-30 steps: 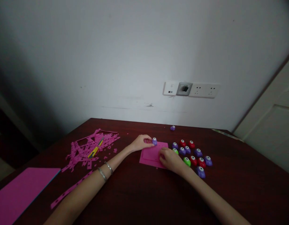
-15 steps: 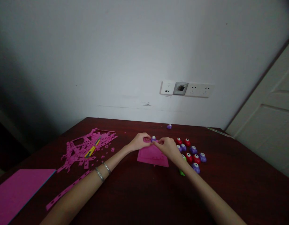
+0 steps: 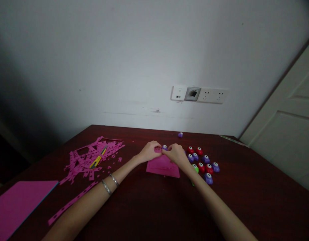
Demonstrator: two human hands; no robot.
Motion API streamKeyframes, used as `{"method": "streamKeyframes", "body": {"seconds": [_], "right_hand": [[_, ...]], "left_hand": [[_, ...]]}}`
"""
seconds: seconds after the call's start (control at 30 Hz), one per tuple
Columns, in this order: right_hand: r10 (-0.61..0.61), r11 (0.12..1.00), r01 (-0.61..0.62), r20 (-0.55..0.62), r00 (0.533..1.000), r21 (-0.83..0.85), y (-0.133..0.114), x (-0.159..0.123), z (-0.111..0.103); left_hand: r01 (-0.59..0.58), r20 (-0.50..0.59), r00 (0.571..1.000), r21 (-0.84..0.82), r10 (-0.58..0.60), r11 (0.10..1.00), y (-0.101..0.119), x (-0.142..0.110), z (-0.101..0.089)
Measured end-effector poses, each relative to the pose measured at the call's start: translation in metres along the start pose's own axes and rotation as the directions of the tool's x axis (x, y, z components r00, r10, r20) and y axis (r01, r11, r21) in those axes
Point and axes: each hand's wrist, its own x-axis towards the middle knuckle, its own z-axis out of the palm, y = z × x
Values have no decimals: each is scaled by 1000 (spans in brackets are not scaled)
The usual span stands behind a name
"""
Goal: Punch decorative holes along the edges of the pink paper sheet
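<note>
My left hand (image 3: 149,151) and my right hand (image 3: 175,154) meet at the far end of a pink sheet (image 3: 159,168), fingertips closed and nearly touching. Just beyond the fingertips stands a small purple craft punch (image 3: 165,147) with a white, dark-centred top, its lower part hidden by my fingers. Pink material shows inside the curl of my left fingers. What the two pinches hold is hidden. A smaller pink piece (image 3: 161,163) seems to lie on the sheet. Right of my right hand sits a group of similar punches: red (image 3: 209,169), purple (image 3: 208,179) and green (image 3: 195,168).
Pink punched-out strips (image 3: 78,164) are heaped at left with a yellow utility knife (image 3: 98,159) on top. Small pink flower cutouts (image 3: 120,159) lie beside them. A larger pink sheet (image 3: 21,204) covers the near-left corner. One purple punch (image 3: 180,134) stands by the wall.
My right hand has shifted slightly left, its thumb now closer to my left fingertips and in front of the purple punch. The sheet and my left hand have hardly moved.
</note>
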Motion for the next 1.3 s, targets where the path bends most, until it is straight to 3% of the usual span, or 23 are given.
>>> {"method": "streamKeyframes", "body": {"seconds": [0.17,0.33,0.53,0.67,0.97,1.17,1.3], "right_hand": [[-7,1000,7,-38,999,-6,1,-7,-9],[-55,998,55,1,998,25,11,-37,-11],[-96,994,96,0,995,46,25,-64,-1],[-108,994,108,-1,994,22,28,-65,1],[-127,990,130,-43,991,62,33,-64,0],[-209,963,220,-83,974,154,31,-64,1],[-207,948,215,-58,977,236,28,-67,-1]], "left_hand": [[-34,144,989,73,23,997,-4,8,-21],[40,248,965,196,-90,980,-26,12,-44],[33,329,937,255,-118,966,-45,9,-30],[59,387,905,299,-177,952,-45,9,-22],[178,457,834,306,-308,935,-43,13,-24],[203,437,843,283,-314,937,-43,14,-21],[272,432,838,197,-333,942,-42,15,-19]]}}
